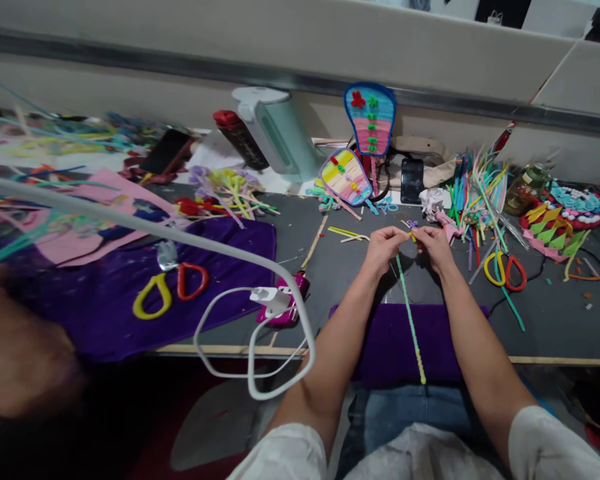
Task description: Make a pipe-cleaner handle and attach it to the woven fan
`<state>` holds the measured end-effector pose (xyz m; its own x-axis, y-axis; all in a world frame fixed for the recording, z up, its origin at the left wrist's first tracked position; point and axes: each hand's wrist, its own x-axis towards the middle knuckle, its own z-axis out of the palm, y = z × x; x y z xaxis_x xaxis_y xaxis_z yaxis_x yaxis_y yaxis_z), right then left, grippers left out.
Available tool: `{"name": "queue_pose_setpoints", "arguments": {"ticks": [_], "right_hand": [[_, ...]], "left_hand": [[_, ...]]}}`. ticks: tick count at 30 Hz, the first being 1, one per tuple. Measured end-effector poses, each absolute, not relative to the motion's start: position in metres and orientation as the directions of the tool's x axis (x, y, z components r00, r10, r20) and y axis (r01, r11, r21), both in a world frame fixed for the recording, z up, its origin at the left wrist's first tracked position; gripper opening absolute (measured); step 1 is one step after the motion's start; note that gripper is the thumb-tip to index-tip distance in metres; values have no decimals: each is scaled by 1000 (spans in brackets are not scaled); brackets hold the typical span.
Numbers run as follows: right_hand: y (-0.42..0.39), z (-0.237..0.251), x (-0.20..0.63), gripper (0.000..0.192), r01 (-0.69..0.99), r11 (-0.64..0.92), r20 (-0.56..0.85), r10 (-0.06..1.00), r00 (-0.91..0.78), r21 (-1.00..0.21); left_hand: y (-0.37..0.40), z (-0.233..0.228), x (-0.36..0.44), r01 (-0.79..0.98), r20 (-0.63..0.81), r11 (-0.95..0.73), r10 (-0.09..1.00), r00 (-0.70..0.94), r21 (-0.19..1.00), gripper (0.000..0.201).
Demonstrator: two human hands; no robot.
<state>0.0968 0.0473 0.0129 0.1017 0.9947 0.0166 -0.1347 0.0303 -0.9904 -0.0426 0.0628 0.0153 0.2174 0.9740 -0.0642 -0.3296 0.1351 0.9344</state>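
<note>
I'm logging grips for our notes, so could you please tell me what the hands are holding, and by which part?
Both hands, left hand and right hand, pinch the top end of a green pipe cleaner; the rest hangs free.

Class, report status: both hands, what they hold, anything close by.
Left hand and right hand pinch green pipe cleaner top. It hangs over purple cloth. Scissors lie right.

The long green fuzzy pipe cleaner [409,313] looks soft and bristly. A deep purple cloth mat [130,287] near the dark desk's [330,267] front edge is matt and napped. The yellow-and-red plastic-handled scissors [170,288] shine glossy; the smooth white cable [260,380] hangs over that edge.
</note>
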Motion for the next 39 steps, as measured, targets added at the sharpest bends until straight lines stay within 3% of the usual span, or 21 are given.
{"name": "queue_pose_setpoints", "arguments": {"ticks": [3, 7, 15, 24, 39], "right_hand": [[48, 13, 99, 31, -164, 4, -2, 999, 37, -986], [49, 11, 102, 27, -116, 87, 91, 995, -34, -989], [51, 6, 104, 24, -29, 221, 221, 975, -15, -975], [52, 6, 104, 28, -14, 177, 177, 984, 10, -984], [48, 13, 91, 24, -320, -16, -36, 998, 59, -947]], "left_hand": [[66, 14, -46, -378, -106, 197, 963, 248, 905, 25], [70, 13, -51, -435, -161, 296, 933, 320, 851, 28], [70, 16, -54, -422, -194, 405, 867, 459, 811, 29], [67, 15, -51, -369, -147, 285, 922, 358, 885, 27], [56, 23, -42, -315, -38, 117, 968, 247, 942, 24]]}}
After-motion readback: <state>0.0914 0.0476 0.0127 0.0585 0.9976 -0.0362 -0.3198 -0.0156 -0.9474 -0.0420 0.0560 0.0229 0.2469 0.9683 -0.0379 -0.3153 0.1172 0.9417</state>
